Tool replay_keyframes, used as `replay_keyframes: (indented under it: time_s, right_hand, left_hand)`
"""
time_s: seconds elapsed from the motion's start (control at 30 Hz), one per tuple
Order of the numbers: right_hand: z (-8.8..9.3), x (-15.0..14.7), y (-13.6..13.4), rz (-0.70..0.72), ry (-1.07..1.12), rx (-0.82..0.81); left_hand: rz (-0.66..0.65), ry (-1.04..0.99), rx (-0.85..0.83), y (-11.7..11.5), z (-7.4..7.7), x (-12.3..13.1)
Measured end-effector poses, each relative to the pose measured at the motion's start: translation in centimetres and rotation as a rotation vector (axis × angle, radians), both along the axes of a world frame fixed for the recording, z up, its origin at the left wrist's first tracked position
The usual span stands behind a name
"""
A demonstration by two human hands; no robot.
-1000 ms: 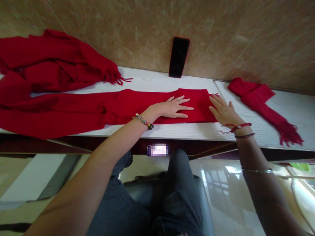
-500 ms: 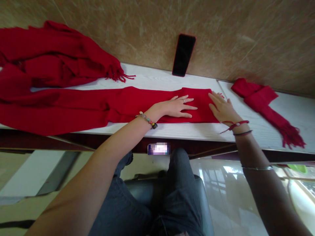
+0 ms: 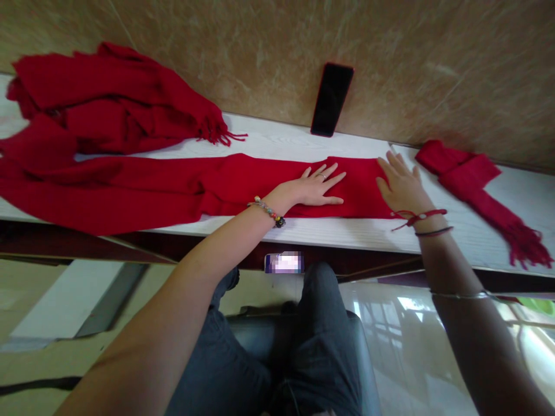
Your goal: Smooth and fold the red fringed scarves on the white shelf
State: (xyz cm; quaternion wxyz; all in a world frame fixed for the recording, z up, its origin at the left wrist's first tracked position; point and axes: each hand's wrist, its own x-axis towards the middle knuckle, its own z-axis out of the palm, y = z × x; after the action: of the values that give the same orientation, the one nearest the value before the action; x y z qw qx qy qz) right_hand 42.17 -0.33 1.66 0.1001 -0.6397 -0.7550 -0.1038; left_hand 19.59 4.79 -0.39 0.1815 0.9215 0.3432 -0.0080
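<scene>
A long red scarf (image 3: 165,185) lies stretched across the white table, its right part flat and its left part wrinkled. My left hand (image 3: 318,186) rests palm down on it with the fingers spread. At the scarf's right end is my right hand (image 3: 401,184), fingers extended, partly over the cloth edge and partly over the table. That end of the scarf is partly hidden under the right hand. Neither hand grips the cloth.
A bunched red fringed cloth (image 3: 125,104) lies at the back left. A smaller folded red scarf (image 3: 472,179) with a fringe is on the right. A dark phone (image 3: 332,99) leans against the brown wall behind the white table (image 3: 359,231).
My right hand has shifted slightly at the scarf's right end. My left hand stays on the cloth with its fingers spread a little wider. The whole view has moved slightly.
</scene>
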Motion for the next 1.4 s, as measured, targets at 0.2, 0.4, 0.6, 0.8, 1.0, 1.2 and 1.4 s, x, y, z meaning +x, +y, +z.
replay_keyframes:
  time_s: [0.2, 0.4, 0.6, 0.8, 1.0, 1.2, 1.4]
  right_hand:
    - [-2.7, -2.4, 2.8, 0.143, 0.036, -0.115]
    - [-3.9, -1.2, 2.9, 0.148, 0.029, -0.165]
    - [-2.4, -2.6, 3.7, 0.097, 0.019, -0.158]
    - [-3.1, -4.0, 4.4, 0.12, -0.041, -0.227]
    - [-3.6, -3.1, 4.4, 0.144, 0.011, -0.226]
    - [-3.5, -1.2, 4.0, 0.13, -0.016, -0.203]
    - [-3.1, 2.1, 3.2, 0.007, -0.048, -0.228]
  left_hand:
    - [0.124, -0.022, 0.027, 0.1, -0.2, 0.2]
    - [0.163, 0.033, 0.04, 0.6, -0.5, 0.2]
    - [0.161, 0.071, 0.078, 0.4, -0.5, 0.3]
    - [0.178, 0.085, 0.092, 0.4, -0.7, 0.3]
    - [0.173, 0.089, 0.081, 0.3, -0.4, 0.3]
    - [0.156, 0.114, 0.06, 0.3, -0.2, 0.3]
    - [0.149, 0.142, 0.048, 0.1, 0.1, 0.3]
